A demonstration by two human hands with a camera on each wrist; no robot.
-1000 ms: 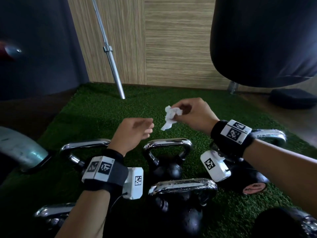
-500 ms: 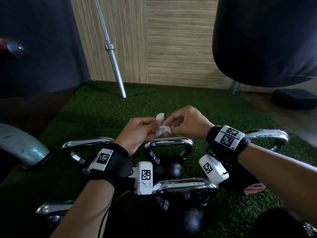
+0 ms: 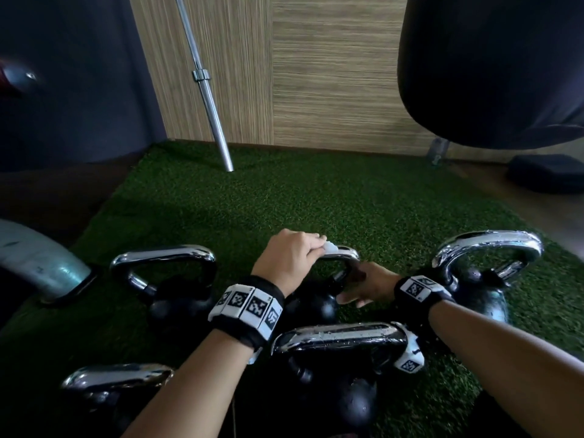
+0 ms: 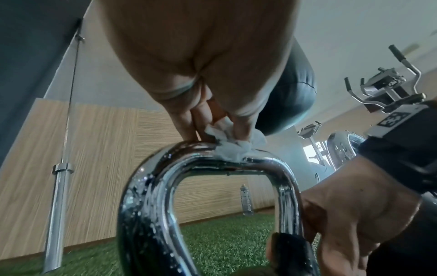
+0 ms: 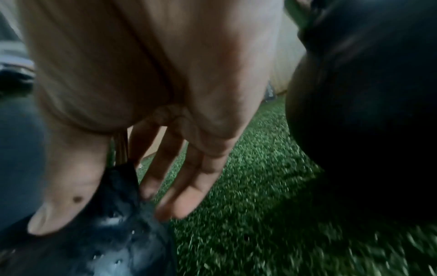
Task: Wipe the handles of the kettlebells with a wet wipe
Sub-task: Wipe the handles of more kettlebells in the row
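The left hand [image 3: 292,257] pinches a crumpled white wipe [image 4: 232,147] between curled fingers and thumb and presses it onto the top bar of the chrome handle [image 4: 212,179] of the middle kettlebell [image 3: 311,306]. The wipe sits right of the bar's centre, and water droplets cover the chrome. The right hand [image 3: 363,287] rests against the right shoulder of the same kettlebell, below the handle's right leg; its fingers [image 5: 189,179] are straight and relaxed, the thumb lies on the black body, and it grips nothing. Two more kettlebells stand level with the middle one, one to its left [image 3: 172,279] and one to its right [image 3: 483,273]. Nearer the person than the middle kettlebell stand two others, one directly in front [image 3: 339,368] and one front-left [image 3: 113,384]. All stand on green turf [image 3: 316,203]. Beyond the middle kettlebell a barbell [image 3: 208,90] leans against a wood-panelled wall [image 3: 331,74], and a black punch bag [image 3: 489,64] hangs to the far right.
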